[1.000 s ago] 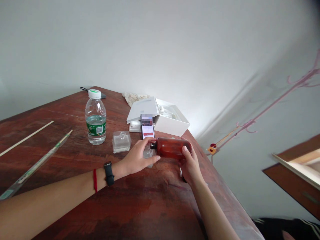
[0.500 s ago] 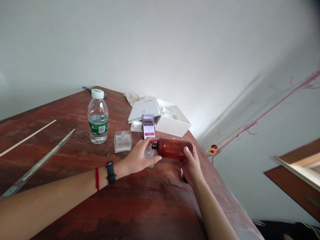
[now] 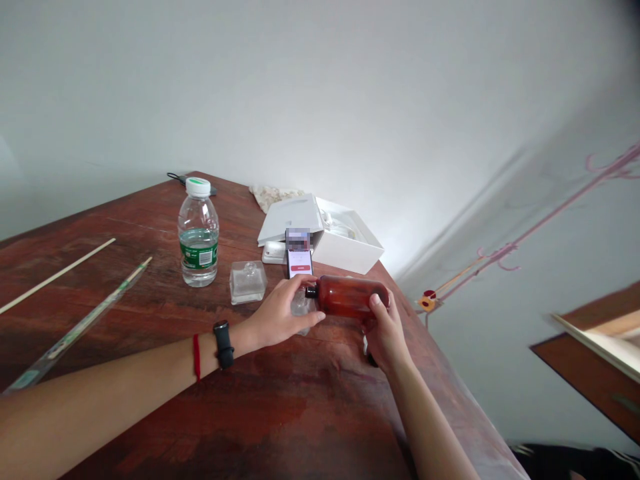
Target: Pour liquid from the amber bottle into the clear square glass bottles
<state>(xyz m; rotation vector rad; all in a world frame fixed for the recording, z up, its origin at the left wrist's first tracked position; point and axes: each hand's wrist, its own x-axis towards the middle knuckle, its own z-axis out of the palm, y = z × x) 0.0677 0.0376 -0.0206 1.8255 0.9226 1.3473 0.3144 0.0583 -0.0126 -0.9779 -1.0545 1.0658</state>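
Right hand (image 3: 384, 331) clamped around a cylindrical amber glass bottle (image 3: 350, 297), thumb on top, fingers beneath. Bottle lies on its side over the dark red-brown wooden table (image 3: 310, 407), near the table's right edge, black screw cap (image 3: 311, 291) pointing left. A small white item shows below the right hand; too small to identify.

Left hand (image 3: 280, 319) has fingers together and curved over a clear glass piece (image 3: 301, 307), just beside the black screw cap. Whether it grips the piece cannot be told. Left wrist wears a black wristwatch (image 3: 223, 345); a red string bracelet (image 3: 197, 357) sits just behind it.

Farther on, a square clear glass bottle with stopper (image 3: 247, 282) stands near a plastic water bottle with green label (image 3: 199, 250). To the left lie a long clear strip with green markings (image 3: 77, 327) and a thin pale wooden stick (image 3: 55, 277). Behind the hands: a smartphone with red on-screen button (image 3: 299, 265), a small white device (image 3: 273, 252), an open white cardboard box (image 3: 350, 243) with its white lid (image 3: 289, 219), crumpled beige paper (image 3: 273, 195) and a black cable (image 3: 187, 181).
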